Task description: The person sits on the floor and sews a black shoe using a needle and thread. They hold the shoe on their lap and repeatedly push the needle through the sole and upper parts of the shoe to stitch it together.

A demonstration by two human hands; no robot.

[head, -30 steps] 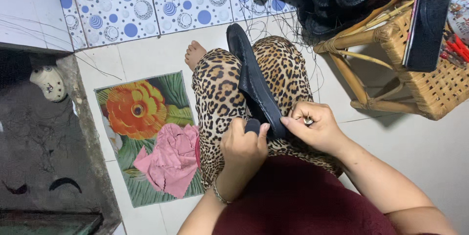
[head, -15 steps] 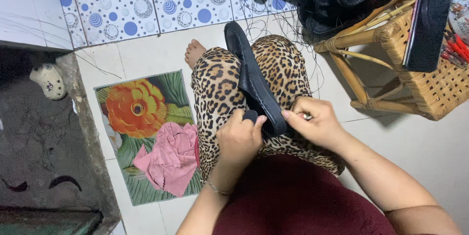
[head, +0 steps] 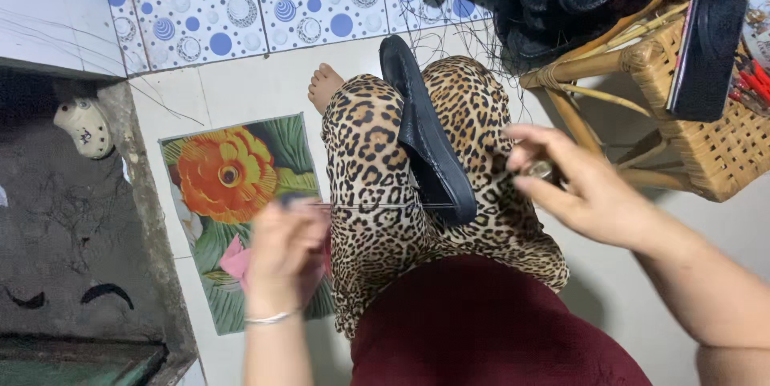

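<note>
Even indoor light; left hand (head: 282,253) motion-blurred.

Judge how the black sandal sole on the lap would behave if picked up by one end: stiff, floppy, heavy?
The black sandal sole looks thin and slightly curved, so it probably flexes rather than staying rigid. It rests balanced on the leopard-print lap without sagging much, suggesting it is light. Being flat, it is unlikely to roll.

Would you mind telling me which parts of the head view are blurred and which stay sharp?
In the head view, the left hand is smeared by motion blur, the right hand slightly soft; the black sandal on the lap and the wicker stool look sharp, under even light with no glare.
</note>
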